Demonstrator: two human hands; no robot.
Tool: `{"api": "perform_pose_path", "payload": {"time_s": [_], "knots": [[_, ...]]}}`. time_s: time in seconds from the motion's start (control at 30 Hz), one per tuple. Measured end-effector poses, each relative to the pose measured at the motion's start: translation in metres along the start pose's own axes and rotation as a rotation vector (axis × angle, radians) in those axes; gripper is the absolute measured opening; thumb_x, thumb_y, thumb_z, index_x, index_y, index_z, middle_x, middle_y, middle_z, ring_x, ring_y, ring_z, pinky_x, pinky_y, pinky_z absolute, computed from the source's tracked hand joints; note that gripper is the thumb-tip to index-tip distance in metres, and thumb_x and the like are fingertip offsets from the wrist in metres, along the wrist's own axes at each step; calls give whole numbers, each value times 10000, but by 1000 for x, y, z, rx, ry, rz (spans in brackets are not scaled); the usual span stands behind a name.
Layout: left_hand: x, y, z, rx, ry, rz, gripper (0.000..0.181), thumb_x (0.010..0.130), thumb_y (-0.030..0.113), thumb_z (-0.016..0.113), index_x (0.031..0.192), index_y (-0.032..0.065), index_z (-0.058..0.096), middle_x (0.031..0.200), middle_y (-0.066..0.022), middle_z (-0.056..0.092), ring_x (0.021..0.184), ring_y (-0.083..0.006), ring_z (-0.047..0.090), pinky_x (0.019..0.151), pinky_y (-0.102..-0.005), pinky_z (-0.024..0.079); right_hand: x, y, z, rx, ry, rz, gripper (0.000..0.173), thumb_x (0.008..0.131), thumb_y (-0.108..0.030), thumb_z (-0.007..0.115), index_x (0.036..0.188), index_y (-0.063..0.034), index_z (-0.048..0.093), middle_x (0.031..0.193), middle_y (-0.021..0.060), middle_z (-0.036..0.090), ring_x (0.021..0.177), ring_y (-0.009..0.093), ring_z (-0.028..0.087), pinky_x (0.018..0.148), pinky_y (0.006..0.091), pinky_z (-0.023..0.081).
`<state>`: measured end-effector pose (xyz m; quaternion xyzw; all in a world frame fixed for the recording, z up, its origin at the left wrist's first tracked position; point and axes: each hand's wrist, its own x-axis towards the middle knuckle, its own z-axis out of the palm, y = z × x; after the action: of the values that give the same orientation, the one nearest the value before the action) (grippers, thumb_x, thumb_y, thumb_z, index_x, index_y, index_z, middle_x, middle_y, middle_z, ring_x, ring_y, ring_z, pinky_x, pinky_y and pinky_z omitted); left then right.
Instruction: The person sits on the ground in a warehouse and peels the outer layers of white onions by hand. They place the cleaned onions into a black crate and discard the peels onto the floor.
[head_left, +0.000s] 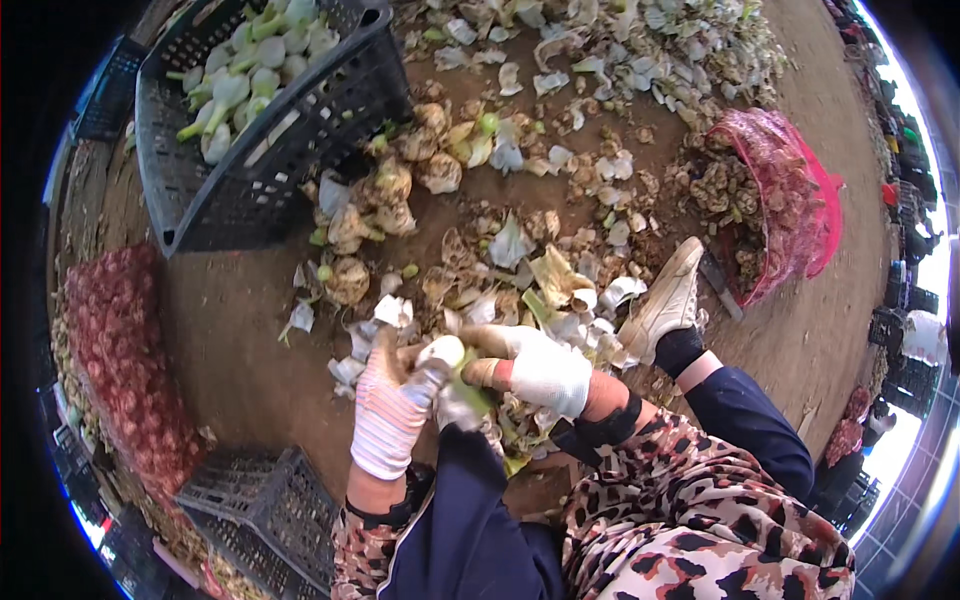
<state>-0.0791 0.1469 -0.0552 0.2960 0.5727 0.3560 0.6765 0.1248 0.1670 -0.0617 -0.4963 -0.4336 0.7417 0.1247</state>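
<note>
My left hand (391, 412), in a striped knit glove, grips a pale bulb (444, 350) with its fingers. My right hand (534, 369), in a white glove with dirty fingertips, holds green leafy layers (474, 390) at the bulb's right side; motion blur hides whether they are still joined to it. Both hands are above my lap, touching the same bulb. Unpeeled brown bulbs (347, 280) with roots lie on the ground beyond my left hand. Farther up on the left, a black plastic crate (262, 165) holds peeled white bulbs (229, 88) with green stems.
Papery peelings (510, 244) litter the ground ahead. A knife (721, 286) lies between my shoe (667, 300) and an open pink mesh bag (799, 202) of root scraps. A full red mesh sack (124, 360) and another black crate (259, 502) stand left.
</note>
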Motion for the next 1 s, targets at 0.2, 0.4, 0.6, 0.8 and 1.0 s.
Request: {"api": "perform_pose_path", "payload": {"time_s": [0.2, 0.4, 0.6, 0.8, 1.0], "knots": [[12, 68, -8, -144, 335, 261, 665, 958, 579, 597, 1297, 6, 588, 995, -98, 713, 820, -150, 695, 698, -279, 585, 32, -26, -75, -953, 408, -222, 532, 882, -339, 696, 1279, -8, 574, 1182, 271, 637, 1066, 418, 636, 930, 444, 511], [28, 145, -7, -152, 301, 521, 656, 1020, 564, 479, 1371, 16, 560, 835, -92, 715, 516, -123, 596, 480, -234, 484, 122, -73, -141, -768, 740, -283, 582, 876, -303, 704, 1366, -44, 526, 1135, 274, 666, 1069, 445, 629, 942, 446, 500], [26, 65, -6, -66, 197, 188, 788, 883, 391, 773, 1495, 56, 405, 1150, -157, 616, 857, -132, 631, 655, -239, 513, 120, -64, -110, -645, 740, -297, 345, 910, -273, 674, 1102, 5, 603, 1008, 251, 686, 941, 419, 653, 831, 459, 514], [32, 27, 11, 126, -98, 259, 1130, 706, 210, 923, 1595, 119, 232, 1476, -159, 475, 1291, -271, 521, 1045, -401, 488, 12, -72, -46, 143, 276, -266, 281, 937, -224, 673, 1116, -14, 625, 964, 21, 662, 869, 97, 581, 765, 278, 494], [19, 20, 15, 588, 37, 505, 1007, 675, 89, 921, 1526, 92, 382, 1410, -125, 523, 1245, -239, 553, 1045, -357, 474, 3, -50, -8, 322, 217, -288, 530, 875, -341, 741, 1264, -15, 591, 1121, 47, 670, 1028, 138, 606, 911, 298, 491]]}}
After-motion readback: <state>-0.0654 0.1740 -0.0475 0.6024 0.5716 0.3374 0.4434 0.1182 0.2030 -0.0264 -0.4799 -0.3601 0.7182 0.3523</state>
